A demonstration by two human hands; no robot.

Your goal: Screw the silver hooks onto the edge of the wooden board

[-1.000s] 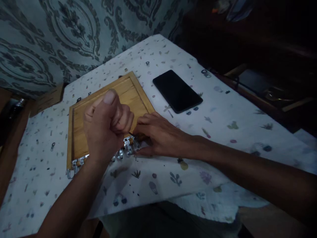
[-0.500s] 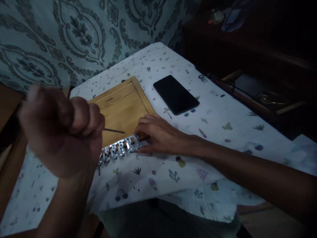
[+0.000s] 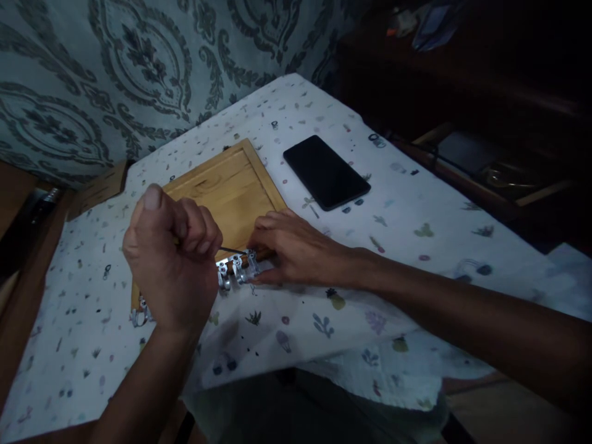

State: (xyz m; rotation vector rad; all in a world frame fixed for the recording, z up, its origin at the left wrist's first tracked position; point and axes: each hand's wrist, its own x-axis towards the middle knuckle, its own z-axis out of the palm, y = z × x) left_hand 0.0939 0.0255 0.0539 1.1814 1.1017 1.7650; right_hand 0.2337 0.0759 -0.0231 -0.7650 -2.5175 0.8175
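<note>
A wooden board [image 3: 226, 185] with a raised border lies on the table, a silver metal hook rail [image 3: 237, 264] along its near edge. Closed in a fist, my left hand [image 3: 173, 259] grips a screwdriver whose handle is hidden. The thin dark screwdriver shaft [image 3: 231, 250] points right, its tip at or very near the rail's right-end screw; contact is hard to tell. My right hand [image 3: 296, 250] pinches the right end of the rail against the board's near right corner, fingers on top and thumb below. My left fist hides the rail's middle.
A black phone [image 3: 326, 172] lies on the white patterned tablecloth [image 3: 398, 203], right of the board. Behind the table hangs a patterned curtain [image 3: 143, 55]. A flat brown piece [image 3: 99, 188] sits at the left edge. Dark furniture [image 3: 462, 105] stands to the right.
My left hand has moved right and lowered toward the board, bringing the screwdriver tip to the rail's right end. My right hand keeps its hold.
</note>
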